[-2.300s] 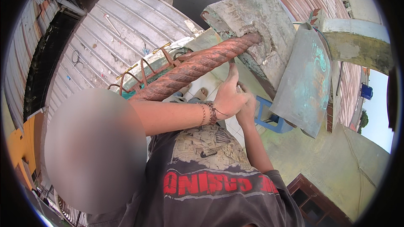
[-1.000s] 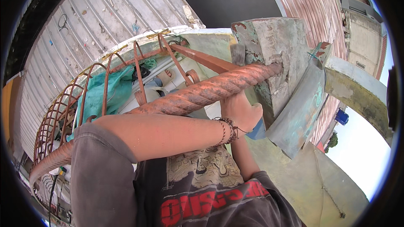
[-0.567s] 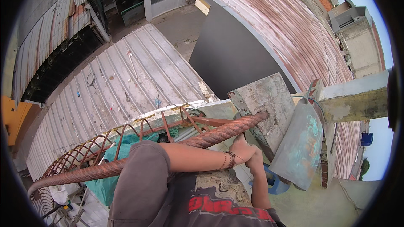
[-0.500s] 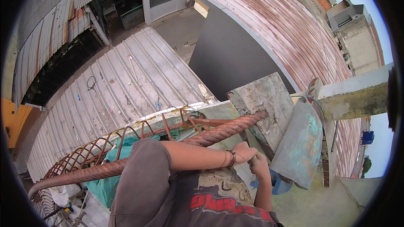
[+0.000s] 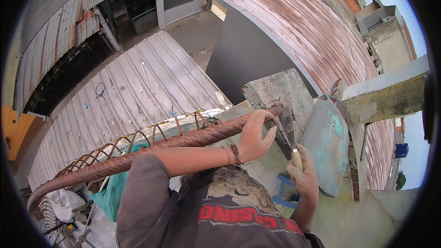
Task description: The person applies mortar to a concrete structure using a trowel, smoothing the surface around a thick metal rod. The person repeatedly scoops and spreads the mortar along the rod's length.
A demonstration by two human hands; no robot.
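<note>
A trowel with a pale wooden handle [image 5: 296,160] and a pointed grey metal blade is gripped in my right hand [image 5: 305,174]. Its blade lies against the concrete post [image 5: 280,89], close to where the twisted rust-brown railing [image 5: 216,131] meets the post. My left hand [image 5: 256,138], with bracelets at the wrist, is at that end of the railing. Its fingers and thumb are spread, the fingertips close to the trowel blade; whether they touch it I cannot tell.
A grey sack-like sheet with turquoise stains [image 5: 327,144] hangs right of the post. Below stands a blue plastic stool [image 5: 285,193]. Curved railing bars [image 5: 110,151] and green cloth [image 5: 112,195] are at left. Beyond the railing lies a lower ribbed metal roof [image 5: 133,87].
My hands were together below the railing and have parted. The left has gone up to the railing's end; the right has come lower and right, with the trowel now plainly visible.
</note>
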